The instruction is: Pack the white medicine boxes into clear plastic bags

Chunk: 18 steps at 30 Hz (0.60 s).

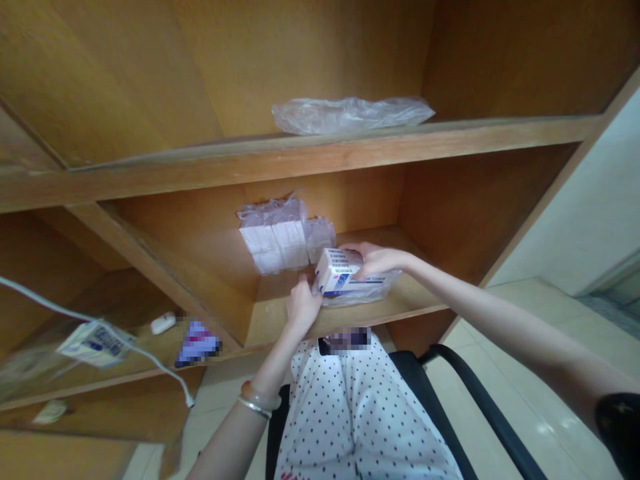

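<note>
A white box with blue print and barcodes (333,272) rests on the middle shelf, with clear plastic wrap (373,293) around its lower side. My right hand (373,259) grips it from above, thumb on the front face and fingers over the top. At its left end, my left hand (303,305) is closed on the corner and the plastic there; the fingertips are partly hidden. Behind, to the left, a plastic-wrapped stack of white boxes (274,243) stands against the back of the compartment, beside a smaller wrapped bundle (320,239).
Crumpled clear plastic (353,115) lies on the upper shelf (320,157). In the left compartment are another printed box (97,343), a small white object (163,323) and a hanging white cable (150,360). A phone-like object (345,340) lies on my lap. A black chair armrest (480,400) curves at right.
</note>
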### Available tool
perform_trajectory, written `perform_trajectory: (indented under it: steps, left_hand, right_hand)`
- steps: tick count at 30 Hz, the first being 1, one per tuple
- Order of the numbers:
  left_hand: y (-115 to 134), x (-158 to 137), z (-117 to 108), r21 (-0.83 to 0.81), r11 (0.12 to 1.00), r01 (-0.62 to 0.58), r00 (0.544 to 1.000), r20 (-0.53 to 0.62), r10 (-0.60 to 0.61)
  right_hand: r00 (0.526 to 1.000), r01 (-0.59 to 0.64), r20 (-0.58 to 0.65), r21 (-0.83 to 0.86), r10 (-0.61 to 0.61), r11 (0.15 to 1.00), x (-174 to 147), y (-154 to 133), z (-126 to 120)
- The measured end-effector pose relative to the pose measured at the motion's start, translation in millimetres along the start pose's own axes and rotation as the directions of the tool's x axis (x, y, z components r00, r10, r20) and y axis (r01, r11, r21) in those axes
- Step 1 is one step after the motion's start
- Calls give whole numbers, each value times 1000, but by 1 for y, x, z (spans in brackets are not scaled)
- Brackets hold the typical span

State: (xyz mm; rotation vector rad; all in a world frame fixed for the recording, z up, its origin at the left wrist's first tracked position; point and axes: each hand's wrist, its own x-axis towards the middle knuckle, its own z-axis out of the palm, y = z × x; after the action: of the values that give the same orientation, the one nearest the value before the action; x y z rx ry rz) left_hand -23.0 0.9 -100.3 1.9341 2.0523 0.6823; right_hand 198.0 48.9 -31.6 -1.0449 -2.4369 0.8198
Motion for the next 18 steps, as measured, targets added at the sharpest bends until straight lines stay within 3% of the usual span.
perform_trajectory:
  steps: [4,11,18]
  left_hand:
    - [-13,6,-3,-59,998,-6,999,-39,3]
    - [2,4,-38,-90,994,-61,981,-188,44]
    - [16,-4,-71,-102,987,-123,951,-296,88]
  right_hand:
    - [996,18,87,-175,-3,984,3,0,4]
    - [997,6,82,-191,9,982,9,7,10]
    - [1000,-19,6,31,18,999,-3,0,-4]
